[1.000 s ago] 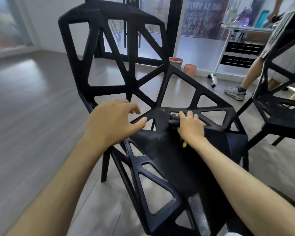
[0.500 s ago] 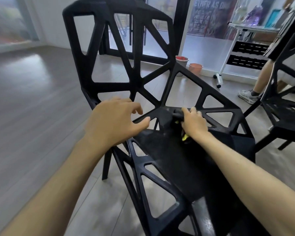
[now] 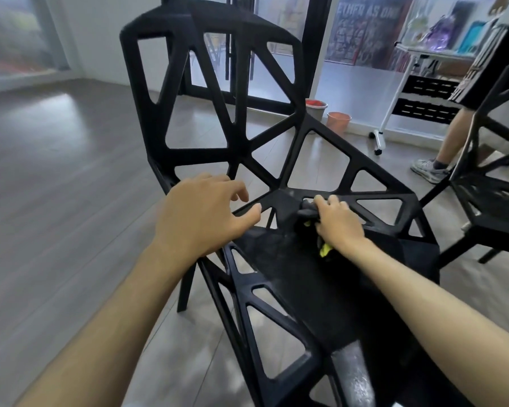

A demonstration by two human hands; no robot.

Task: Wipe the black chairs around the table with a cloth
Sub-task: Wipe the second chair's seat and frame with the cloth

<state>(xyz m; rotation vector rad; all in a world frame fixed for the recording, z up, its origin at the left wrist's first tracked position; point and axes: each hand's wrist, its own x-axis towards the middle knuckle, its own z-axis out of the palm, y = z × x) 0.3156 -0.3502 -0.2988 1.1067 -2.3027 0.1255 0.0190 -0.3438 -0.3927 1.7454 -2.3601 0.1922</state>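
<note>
A black chair (image 3: pixel 238 136) with triangular cut-outs fills the middle of the head view, its seat (image 3: pixel 300 277) running toward me. My right hand (image 3: pixel 337 223) grips a dark cloth (image 3: pixel 306 211) with a yellow-green patch and presses it on the back of the seat, near the junction with the backrest. My left hand (image 3: pixel 203 215) hovers over the seat's left rim, fingers loosely spread and holding nothing; whether the thumb touches the rim is unclear.
A second black chair (image 3: pixel 494 201) stands at the right. Behind it another person's leg and shoe (image 3: pixel 429 168) are by a white wheeled cart (image 3: pixel 417 92). Two small buckets (image 3: pixel 326 113) sit by the glass wall. Grey wood floor spreads to the left.
My right hand with the cloth has slid slightly back and forth on the rear of the seat. The view has shifted a little. My left hand keeps its place.
</note>
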